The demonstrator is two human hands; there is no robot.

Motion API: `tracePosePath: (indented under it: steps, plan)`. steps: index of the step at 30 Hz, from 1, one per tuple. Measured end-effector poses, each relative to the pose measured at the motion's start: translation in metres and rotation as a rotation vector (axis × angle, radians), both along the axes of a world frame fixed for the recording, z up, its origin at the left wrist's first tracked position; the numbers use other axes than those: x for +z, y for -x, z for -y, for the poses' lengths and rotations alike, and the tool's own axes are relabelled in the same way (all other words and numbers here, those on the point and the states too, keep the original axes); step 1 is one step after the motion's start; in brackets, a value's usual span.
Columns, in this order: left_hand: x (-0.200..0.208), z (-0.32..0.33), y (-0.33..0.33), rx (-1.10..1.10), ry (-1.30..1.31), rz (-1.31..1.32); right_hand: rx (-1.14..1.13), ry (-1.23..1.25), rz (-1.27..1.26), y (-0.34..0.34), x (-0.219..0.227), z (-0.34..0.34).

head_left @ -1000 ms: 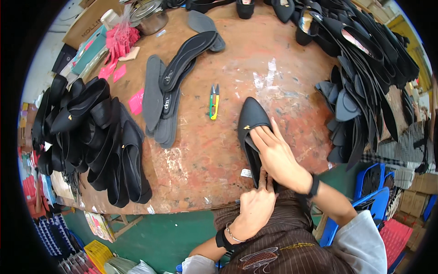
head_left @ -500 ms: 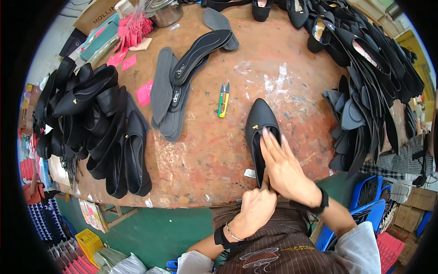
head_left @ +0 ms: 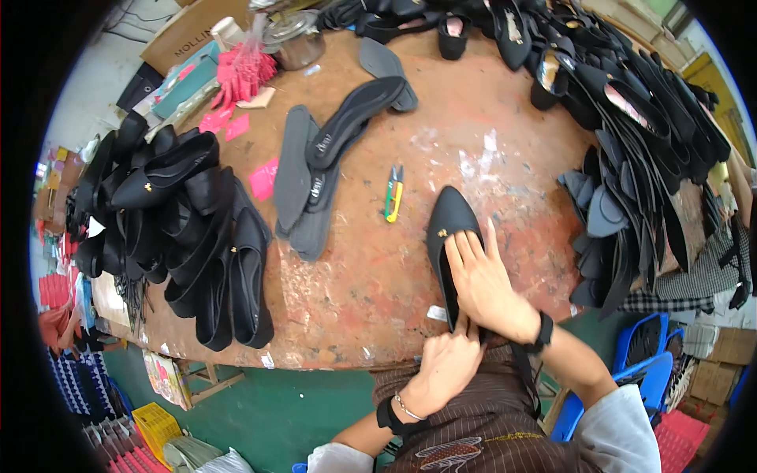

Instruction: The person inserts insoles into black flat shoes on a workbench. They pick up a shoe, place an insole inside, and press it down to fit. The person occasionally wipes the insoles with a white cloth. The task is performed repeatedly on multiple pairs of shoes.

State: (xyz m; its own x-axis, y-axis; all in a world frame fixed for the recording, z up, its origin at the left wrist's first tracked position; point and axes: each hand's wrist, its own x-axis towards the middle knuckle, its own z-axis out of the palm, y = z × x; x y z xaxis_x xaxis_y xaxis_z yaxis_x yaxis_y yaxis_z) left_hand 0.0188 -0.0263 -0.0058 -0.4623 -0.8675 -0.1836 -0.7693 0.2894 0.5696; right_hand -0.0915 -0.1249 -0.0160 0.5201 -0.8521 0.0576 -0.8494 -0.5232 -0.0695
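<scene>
A black pointed flat shoe (head_left: 454,206) with a small gold ornament lies at the table's near edge, toe pointing away from me. My right hand (head_left: 489,288) lies over its opening, fingers stretched out, the fingertips reaching inside behind the toe. At the heel, my left hand (head_left: 448,364) is closed on the back of the shoe, its fingers curled; the heel itself is mostly hidden. Yellow-and-green thread snips (head_left: 393,195) lie left of the shoe. Farther left are several loose black and grey insoles (head_left: 293,169), partly stacked.
Black shoes are piled at the left (head_left: 251,276) and at the far right (head_left: 603,87). Below the right pile hangs a fanned bundle of dark insoles (head_left: 631,229). Pink tags (head_left: 244,75), a metal pot (head_left: 293,39) and a cardboard box (head_left: 177,39) stand at the back left.
The view has shifted slightly, so the tabletop things sit lower and farther right. My right hand's fingers have slid deeper into the shoe; my left hand stays at the heel.
</scene>
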Motion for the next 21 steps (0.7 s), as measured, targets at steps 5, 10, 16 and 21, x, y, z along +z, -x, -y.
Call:
tracePosePath:
  steps: [5,10,16,21]
  plan:
    - [0.004,0.004,0.002,-0.006,-0.004,-0.001,0.008,-0.017,-0.112,-0.001,-0.022,0.018]
    - [-0.004,-0.002,0.001,-0.033,-0.071,0.030,0.045,0.286,-0.096,-0.007,-0.025,0.011]
    - [0.006,0.001,-0.003,-0.008,0.052,-0.017,0.082,-0.161,-0.247,-0.006,-0.012,0.035]
    - [0.045,-0.007,-0.071,0.139,0.138,-0.126,0.407,-0.629,0.265,0.007,0.053,0.053]
